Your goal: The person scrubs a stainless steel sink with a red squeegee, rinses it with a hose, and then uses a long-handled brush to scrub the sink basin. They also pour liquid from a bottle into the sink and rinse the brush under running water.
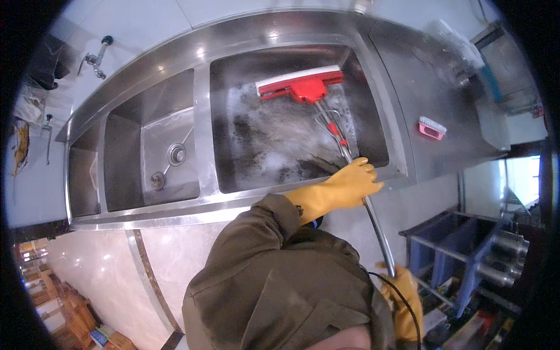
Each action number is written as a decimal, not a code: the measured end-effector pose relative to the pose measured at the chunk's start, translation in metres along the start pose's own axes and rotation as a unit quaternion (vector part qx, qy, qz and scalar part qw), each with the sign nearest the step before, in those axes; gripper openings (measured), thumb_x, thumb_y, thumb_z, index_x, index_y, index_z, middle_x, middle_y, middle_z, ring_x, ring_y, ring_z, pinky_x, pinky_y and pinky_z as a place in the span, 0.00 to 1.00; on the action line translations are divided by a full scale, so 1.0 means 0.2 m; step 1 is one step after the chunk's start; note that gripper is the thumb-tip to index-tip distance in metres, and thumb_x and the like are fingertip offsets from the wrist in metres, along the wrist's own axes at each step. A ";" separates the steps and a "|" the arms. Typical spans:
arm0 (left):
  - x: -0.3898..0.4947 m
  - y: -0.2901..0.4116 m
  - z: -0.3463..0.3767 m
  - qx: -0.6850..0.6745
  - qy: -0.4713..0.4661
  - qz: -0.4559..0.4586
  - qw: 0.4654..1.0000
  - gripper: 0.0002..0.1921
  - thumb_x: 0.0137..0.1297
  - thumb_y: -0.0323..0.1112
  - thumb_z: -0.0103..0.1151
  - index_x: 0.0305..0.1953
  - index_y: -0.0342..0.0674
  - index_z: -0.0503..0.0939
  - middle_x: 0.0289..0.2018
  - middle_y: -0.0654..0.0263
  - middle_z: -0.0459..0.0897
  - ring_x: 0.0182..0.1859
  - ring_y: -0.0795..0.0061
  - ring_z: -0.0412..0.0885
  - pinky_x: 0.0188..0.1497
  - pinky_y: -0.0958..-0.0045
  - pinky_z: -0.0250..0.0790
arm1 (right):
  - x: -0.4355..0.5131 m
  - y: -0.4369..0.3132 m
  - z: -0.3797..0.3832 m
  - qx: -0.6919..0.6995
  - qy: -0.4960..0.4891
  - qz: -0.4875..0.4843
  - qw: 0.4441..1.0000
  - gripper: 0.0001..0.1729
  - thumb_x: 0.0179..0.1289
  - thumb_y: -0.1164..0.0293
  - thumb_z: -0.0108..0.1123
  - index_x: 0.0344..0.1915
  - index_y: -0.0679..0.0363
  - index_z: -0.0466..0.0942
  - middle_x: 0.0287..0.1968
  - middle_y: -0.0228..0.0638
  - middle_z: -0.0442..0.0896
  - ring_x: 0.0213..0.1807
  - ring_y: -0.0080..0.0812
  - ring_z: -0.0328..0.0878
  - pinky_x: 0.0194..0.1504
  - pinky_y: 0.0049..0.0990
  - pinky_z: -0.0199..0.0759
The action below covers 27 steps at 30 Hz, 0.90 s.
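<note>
A sponge mop with a red head [310,87] and a white strip reaches into the large steel sink basin [374,131]. Soapy dark water [280,135] with white foam covers part of that basin's floor. In a yellow rubber glove, my left hand [356,181] grips the mop's metal pole [377,229] at the sink's front rim. Lower down, near the pole's end, my gloved right hand [402,293] is closed around it, slightly blurred. A black cord [400,295] passes in front of the right glove.
Left of the large basin is a smaller steel basin [168,131] with a drain strainer [176,154]. A pink scrub brush [432,128] lies on the steel counter [437,96] to the right. A wall tap [95,59] is at upper left. Shelving with blue panels [450,258] stands at lower right.
</note>
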<state>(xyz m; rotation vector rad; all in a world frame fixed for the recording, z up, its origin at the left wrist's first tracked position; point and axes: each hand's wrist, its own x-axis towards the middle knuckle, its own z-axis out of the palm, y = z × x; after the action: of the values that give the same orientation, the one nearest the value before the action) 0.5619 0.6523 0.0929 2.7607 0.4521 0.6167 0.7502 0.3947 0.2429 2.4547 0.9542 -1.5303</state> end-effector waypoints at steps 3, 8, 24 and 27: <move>-0.01 -0.03 0.00 -0.046 0.019 0.001 0.999 0.16 0.57 0.42 0.69 0.46 0.47 0.85 0.34 0.63 0.85 0.46 0.61 0.83 0.58 0.58 0.65 | 0.03 -0.22 -0.08 -0.154 0.060 -0.043 0.985 0.32 0.71 0.59 0.64 0.74 0.41 0.71 0.32 0.42 0.90 0.35 0.44 0.90 0.39 0.40 0.83; 0.14 -0.09 -0.09 -0.144 0.093 -0.037 0.984 0.10 0.55 0.33 0.69 0.40 0.49 0.85 0.29 0.57 0.84 0.38 0.45 0.83 0.42 0.48 0.74 | -0.21 -0.66 -0.35 -0.536 0.217 -0.049 0.815 0.38 0.68 0.65 0.66 0.77 0.42 0.66 0.37 0.47 0.89 0.38 0.50 0.90 0.44 0.51 0.84; 0.22 -0.23 -0.17 -0.233 0.200 -0.095 0.947 0.09 0.47 0.33 0.70 0.33 0.53 0.87 0.28 0.60 0.87 0.35 0.51 0.87 0.39 0.50 0.76 | -0.44 -0.95 -0.39 -0.581 0.311 -0.084 0.748 0.34 0.67 0.72 0.67 0.73 0.43 0.74 0.34 0.45 0.86 0.32 0.48 0.86 0.34 0.43 0.80; 0.23 -0.29 -0.17 -0.225 0.216 -0.068 0.948 0.09 0.46 0.33 0.71 0.32 0.53 0.87 0.27 0.61 0.87 0.35 0.52 0.87 0.39 0.50 0.76 | -0.34 -0.99 -0.41 -0.623 0.314 -0.145 0.702 0.34 0.65 0.74 0.68 0.72 0.49 0.75 0.33 0.45 0.85 0.32 0.49 0.86 0.34 0.43 0.79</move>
<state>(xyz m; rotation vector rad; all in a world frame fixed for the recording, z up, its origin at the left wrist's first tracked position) 0.5727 0.7281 0.1204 2.1403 0.5112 1.1360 0.6848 0.5543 0.3865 1.6654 1.7078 0.2282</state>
